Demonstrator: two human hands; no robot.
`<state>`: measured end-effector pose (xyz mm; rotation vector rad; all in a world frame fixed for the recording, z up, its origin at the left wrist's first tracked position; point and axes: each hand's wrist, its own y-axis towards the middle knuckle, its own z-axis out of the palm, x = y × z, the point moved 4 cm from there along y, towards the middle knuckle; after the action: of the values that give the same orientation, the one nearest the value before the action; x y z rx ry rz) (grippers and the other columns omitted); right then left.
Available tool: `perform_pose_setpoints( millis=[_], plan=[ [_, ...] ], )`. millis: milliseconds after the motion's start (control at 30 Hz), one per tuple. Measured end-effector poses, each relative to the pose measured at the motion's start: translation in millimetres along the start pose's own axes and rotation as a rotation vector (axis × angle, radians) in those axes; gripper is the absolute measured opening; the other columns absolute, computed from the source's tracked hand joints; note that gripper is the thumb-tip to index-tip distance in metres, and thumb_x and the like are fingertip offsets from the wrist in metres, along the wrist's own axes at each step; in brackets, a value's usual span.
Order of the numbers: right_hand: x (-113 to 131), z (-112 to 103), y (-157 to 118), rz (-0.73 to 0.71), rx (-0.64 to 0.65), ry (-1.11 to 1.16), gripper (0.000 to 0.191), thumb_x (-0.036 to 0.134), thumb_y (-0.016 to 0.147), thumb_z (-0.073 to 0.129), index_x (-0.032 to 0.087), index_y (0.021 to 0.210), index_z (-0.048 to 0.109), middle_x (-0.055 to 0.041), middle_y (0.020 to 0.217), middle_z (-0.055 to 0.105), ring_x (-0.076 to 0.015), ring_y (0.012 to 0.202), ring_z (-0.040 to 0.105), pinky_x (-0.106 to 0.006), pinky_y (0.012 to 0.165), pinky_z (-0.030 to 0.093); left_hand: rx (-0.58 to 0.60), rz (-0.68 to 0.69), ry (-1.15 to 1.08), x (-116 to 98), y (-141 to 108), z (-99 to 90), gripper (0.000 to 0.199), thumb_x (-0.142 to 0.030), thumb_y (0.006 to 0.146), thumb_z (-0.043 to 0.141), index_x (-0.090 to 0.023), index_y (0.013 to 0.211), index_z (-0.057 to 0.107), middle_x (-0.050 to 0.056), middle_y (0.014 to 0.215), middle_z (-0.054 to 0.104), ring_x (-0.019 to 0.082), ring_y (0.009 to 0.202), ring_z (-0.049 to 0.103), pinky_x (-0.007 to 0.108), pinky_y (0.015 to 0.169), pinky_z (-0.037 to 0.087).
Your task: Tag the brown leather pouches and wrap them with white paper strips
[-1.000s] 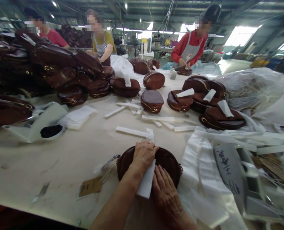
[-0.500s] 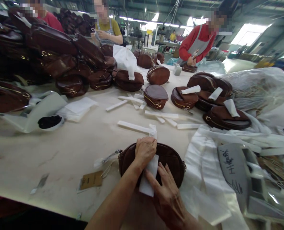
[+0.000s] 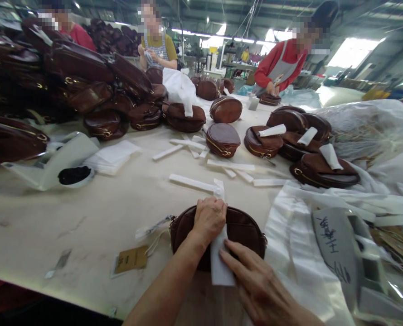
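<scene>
A dark brown oval handbag lies in front of me, with metal rings at its sides. Down its middle runs a white paper strip, whose lower end hangs past the bag's near edge. My left hand is closed on the strip at the bag's top edge; its fingertips are hidden. Against the strip's right side, my right hand rests with its fingers stretched out, touching the paper. A brown paper tag on a string lies left of the bag.
Loose white strips lie beyond the bag. More brown bags stand further back, with a large pile at left. A tape dispenser and plastic sheets are at right. Across the table, a co-worker in red handles a bag.
My right hand has slid right and towards me, and the strip's lower end has swung to the right. My left hand keeps its place at the bag's top edge.
</scene>
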<state>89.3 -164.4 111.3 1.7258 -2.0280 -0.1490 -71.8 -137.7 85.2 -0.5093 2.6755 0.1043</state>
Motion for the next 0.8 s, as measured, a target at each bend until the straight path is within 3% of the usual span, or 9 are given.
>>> perform_pose_setpoints(
  millis=[67,133,167,300,400,467,567,667,800],
  plan=[
    [-22,-19,22,0.090,-0.046,0.106,0.046,0.006,0.077,0.038,0.019,0.117,0.059,-0.0073,0.110,0.065,-0.0152,0.101,0.062,-0.024,0.085,0.053,0.004,0.008,0.010,-1,0,0.0,0.033,-0.029,0.096,0.030,-0.018,0.088,0.061,0.008,0.093,0.062,0.024,0.093,0.055,0.039,0.082,0.034],
    [-50,-28,56,0.206,-0.133,0.103,0.035,0.011,0.085,0.038,0.019,0.110,0.062,-0.0062,0.101,0.067,-0.0150,0.094,0.063,-0.025,0.082,0.052,0.008,0.011,0.010,-2,0,-0.2,0.033,-0.029,0.096,0.030,-0.018,0.088,0.061,0.008,0.091,0.062,0.024,0.092,0.055,0.039,0.081,0.035],
    [-62,-25,76,0.241,-0.118,0.062,0.031,0.014,0.088,0.038,0.018,0.107,0.063,-0.0067,0.100,0.067,-0.0162,0.095,0.063,-0.027,0.084,0.051,0.007,0.009,0.009,-1,0,-0.2,0.033,-0.029,0.096,0.030,-0.018,0.088,0.061,0.007,0.091,0.063,0.024,0.092,0.056,0.039,0.081,0.035],
    [-98,30,156,0.305,0.273,-0.116,0.025,0.019,0.091,0.045,0.017,0.108,0.064,-0.0078,0.111,0.065,-0.0181,0.106,0.057,-0.029,0.092,0.042,-0.005,-0.009,-0.001,1,1,1.7,0.028,-0.031,0.095,0.034,-0.020,0.099,0.060,0.006,0.097,0.063,0.023,0.092,0.056,0.039,0.080,0.036],
    [-106,71,191,0.302,0.382,-0.135,0.021,0.023,0.085,0.058,0.015,0.103,0.066,-0.0105,0.108,0.066,-0.0218,0.107,0.055,-0.031,0.090,0.041,-0.011,-0.009,-0.025,3,2,4.7,0.027,-0.031,0.094,0.037,-0.022,0.106,0.058,0.006,0.102,0.063,0.024,0.094,0.057,0.039,0.079,0.037],
    [-107,87,199,0.314,0.418,-0.150,0.021,0.025,0.083,0.062,0.014,0.100,0.067,-0.0124,0.107,0.066,-0.0241,0.106,0.055,-0.033,0.089,0.041,-0.017,0.001,-0.042,4,3,6.0,0.027,-0.031,0.094,0.037,-0.022,0.109,0.059,0.007,0.103,0.063,0.024,0.095,0.057,0.039,0.078,0.036],
    [-107,88,197,0.332,0.413,-0.170,0.028,0.033,0.085,0.060,0.018,0.107,0.065,-0.0102,0.112,0.064,-0.0231,0.107,0.054,-0.033,0.089,0.040,-0.021,-0.007,-0.062,4,4,5.6,0.027,-0.031,0.094,0.038,-0.021,0.107,0.060,0.007,0.102,0.064,0.024,0.094,0.057,0.038,0.078,0.036],
    [-121,68,189,0.406,0.334,-0.227,0.031,0.032,0.092,0.046,0.022,0.119,0.059,-0.0080,0.122,0.059,-0.0212,0.113,0.050,-0.032,0.092,0.037,0.004,-0.030,-0.071,3,4,3.6,0.029,-0.032,0.095,0.037,-0.020,0.092,0.063,0.006,0.094,0.064,0.023,0.092,0.057,0.038,0.081,0.035],
    [-168,29,166,0.621,0.238,-0.384,0.036,0.015,0.093,0.036,0.017,0.123,0.055,-0.0114,0.126,0.056,-0.0231,0.116,0.047,-0.034,0.090,0.038,0.034,0.017,-0.025,-1,1,0.6,0.031,-0.027,0.096,0.034,-0.021,0.088,0.064,0.006,0.093,0.063,0.023,0.093,0.055,0.038,0.082,0.034]
  ],
)
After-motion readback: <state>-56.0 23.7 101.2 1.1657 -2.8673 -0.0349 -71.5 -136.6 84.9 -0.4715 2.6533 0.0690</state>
